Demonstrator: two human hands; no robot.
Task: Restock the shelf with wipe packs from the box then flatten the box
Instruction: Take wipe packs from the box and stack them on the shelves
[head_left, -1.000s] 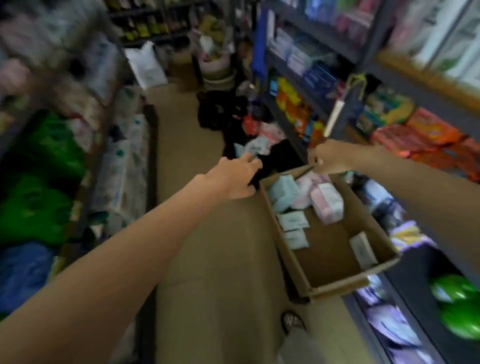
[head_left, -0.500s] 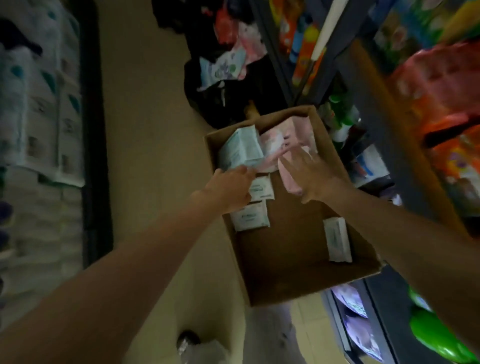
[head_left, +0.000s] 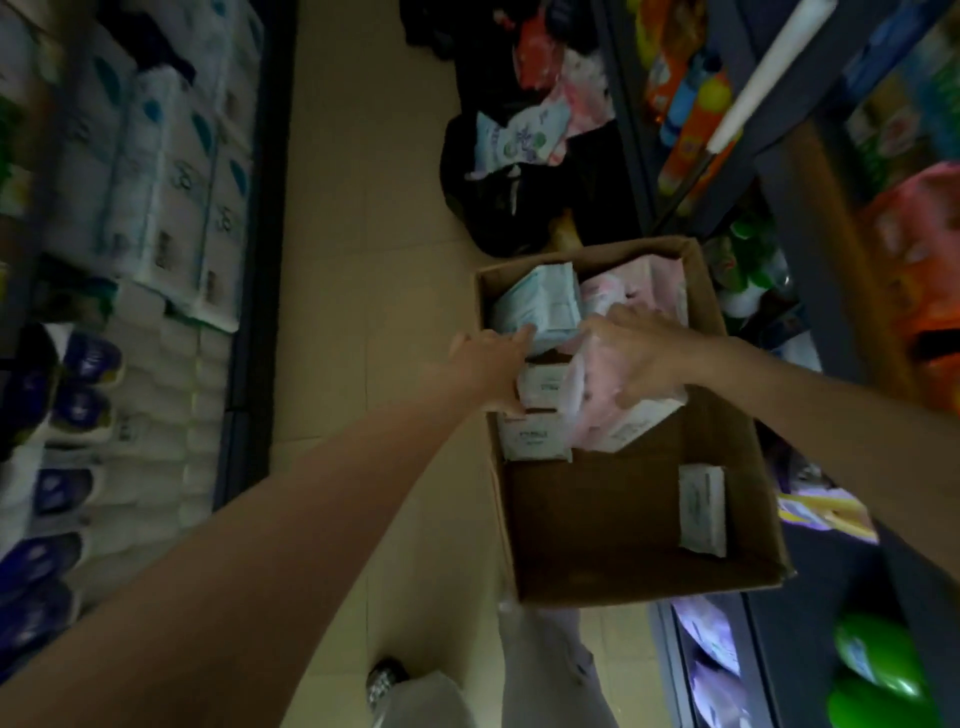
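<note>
Cardboard box (head_left: 644, 525) sits open-topped on the floor (head_left: 363, 260) of a narrow shop aisle, close against the shelf (head_left: 810, 171) on the person's right, probably so that packs can go from one to the other with little carrying. Both hands are down inside its far half, where most of the wipe packs are bunched.

The left hand (head_left: 491, 366) is at the box's left wall, its fingers reaching toward a pale blue pack (head_left: 540, 306) just beyond them; a small white pack (head_left: 548, 387) sits against its palm side. Whether this grip has closed on either pack I cannot tell, since the thumb side is hidden. The right hand (head_left: 631, 358) lies spread over a bundle of pink packs (head_left: 613, 415), fingers curving down around its top, which reads as a grip taking hold of that bundle to lift it. The two hands come in from opposite sides, seemingly to gather several packs at once.

Beyond the right hand, more pink packs (head_left: 649, 286) stand against the far wall. Nearer than both hands, another white pack (head_left: 535, 439) lies by the left wall, and a lone white pack (head_left: 701, 506) rests by the right wall, well apart from the rest. With so many packs inside, flattening looks some way off.
</note>
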